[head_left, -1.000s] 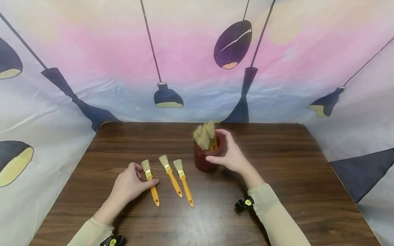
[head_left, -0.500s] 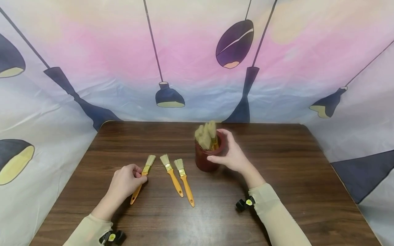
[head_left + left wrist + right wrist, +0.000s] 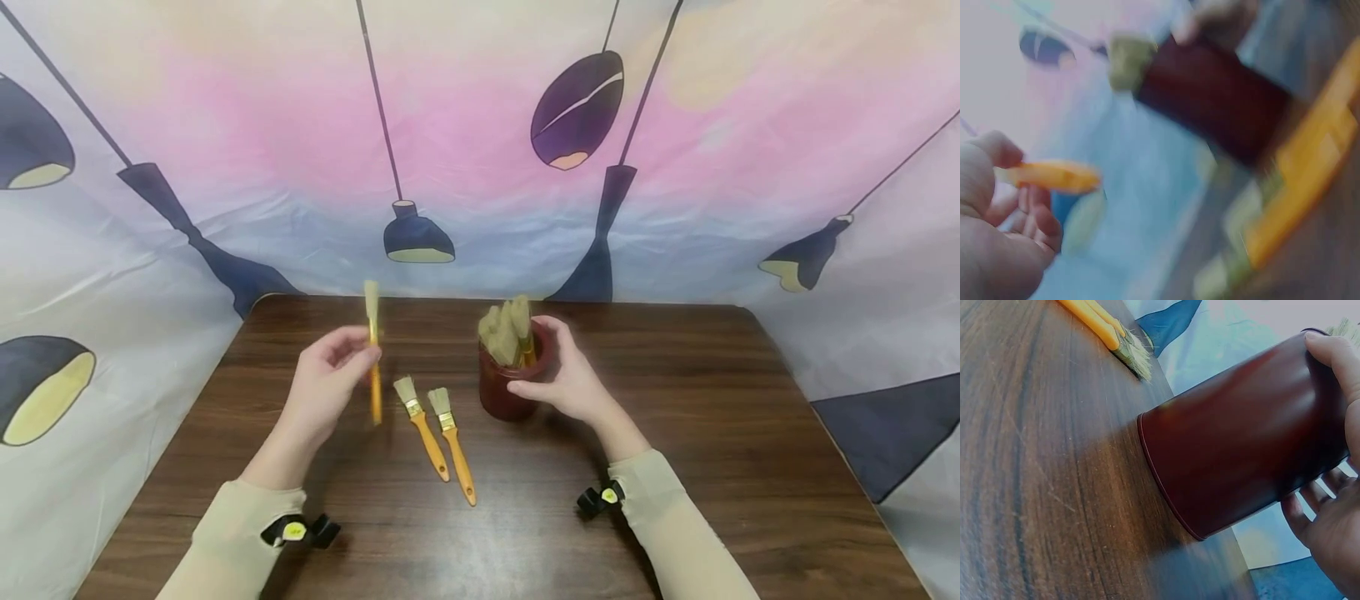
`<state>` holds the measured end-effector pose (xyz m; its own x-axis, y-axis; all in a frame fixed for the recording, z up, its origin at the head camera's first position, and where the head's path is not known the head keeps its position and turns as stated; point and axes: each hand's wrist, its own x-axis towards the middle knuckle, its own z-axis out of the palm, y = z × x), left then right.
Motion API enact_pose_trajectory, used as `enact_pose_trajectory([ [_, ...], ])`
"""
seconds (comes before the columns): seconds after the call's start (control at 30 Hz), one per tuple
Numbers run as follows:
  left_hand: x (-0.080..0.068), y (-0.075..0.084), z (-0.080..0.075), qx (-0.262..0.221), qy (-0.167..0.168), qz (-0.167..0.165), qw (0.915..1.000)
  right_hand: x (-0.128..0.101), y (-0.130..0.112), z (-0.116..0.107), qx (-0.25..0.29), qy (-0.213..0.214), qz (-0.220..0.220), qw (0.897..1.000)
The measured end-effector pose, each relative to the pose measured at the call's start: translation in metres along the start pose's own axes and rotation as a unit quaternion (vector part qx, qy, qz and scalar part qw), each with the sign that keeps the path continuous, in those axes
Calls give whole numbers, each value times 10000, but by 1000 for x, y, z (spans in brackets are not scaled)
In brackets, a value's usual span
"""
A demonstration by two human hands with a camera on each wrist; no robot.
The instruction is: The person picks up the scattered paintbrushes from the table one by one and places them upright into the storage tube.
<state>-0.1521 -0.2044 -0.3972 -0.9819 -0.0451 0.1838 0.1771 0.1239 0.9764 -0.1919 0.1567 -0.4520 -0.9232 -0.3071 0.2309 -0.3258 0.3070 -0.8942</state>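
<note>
My left hand (image 3: 322, 379) pinches a paintbrush (image 3: 376, 396) in the air, held upright with its pale bristles upward. In the left wrist view the brush's orange handle (image 3: 1066, 177) shows blurred between thumb and fingers. My right hand (image 3: 573, 383) grips a dark red cup (image 3: 498, 392) near its rim, thumb on the near side, fingers around the far side. The cup stands upright on the table, with several brushes (image 3: 506, 329) in it, bristles up. Two more paintbrushes lie side by side between the hands, a left one (image 3: 430, 446) and a right one (image 3: 461, 462).
The brown wooden table (image 3: 675, 358) runs back to a printed cloth backdrop (image 3: 300, 125) with lamp drawings. A small black device is strapped at each sleeve, the left one (image 3: 296, 531) and the right one (image 3: 600, 497).
The left hand has picked up the leftmost brush from the table, raised it and turned it upright. The right hand and the cup have stayed in place.
</note>
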Motion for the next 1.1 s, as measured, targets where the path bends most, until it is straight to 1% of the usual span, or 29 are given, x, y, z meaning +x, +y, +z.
enact_pose_trajectory([
  [0.03, 4, 9, 10, -321, -10, 226, 9992, 0, 0, 0, 14, 4, 3, 10000],
  [0.1, 11, 26, 31, -858, -84, 609, 9944, 0, 0, 1, 35, -3, -8, 10000],
  [0.13, 16, 33, 43, -1048, -161, 793, 9912, 0, 0, 0, 52, -5, -5, 10000],
  [0.17, 20, 40, 54, -1102, -257, 978, 9887, 0, 0, 0, 56, -15, -8, 10000],
  [0.23, 27, 50, 74, -1031, -468, 1311, 9849, 0, 0, -1, 56, -30, -13, 10000],
  [0.33, 37, 56, 99, -718, -807, 1763, 9784, 1, 0, -1, 58, -57, -11, 10000],
  [0.4, 42, 56, 111, -523, -1024, 1946, 9741, 1, 0, -1, 46, -61, -7, 10000],
  [0.47, 46, 54, 119, -434, -1209, 2011, 9711, 1, 1, -1, 48, -71, -8, 10000],
  [0.6, 50, 47, 126, -96, -1464, 1991, 9689, 1, 3, -3, 42, -58, -19, 10000],
  [0.77, 49, 43, 123, 690, -1658, 1804, 9671, 2, 4, -3, 64, -83, -57, 9999],
  [0.87, 48, 42, 121, 1139, -1730, 1739, 9627, 2, 4, -3, 87, -107, -70, 9999],
  [0.97, 47, 42, 119, 1290, -1788, 1722, 9601, 2, 3, -3, 79, -120, -47, 9999],
  [1.1, 46, 42, 115, 1266, -1808, 1726, 9599, 2, 4, -4, 56, -107, -12, 9999],
])
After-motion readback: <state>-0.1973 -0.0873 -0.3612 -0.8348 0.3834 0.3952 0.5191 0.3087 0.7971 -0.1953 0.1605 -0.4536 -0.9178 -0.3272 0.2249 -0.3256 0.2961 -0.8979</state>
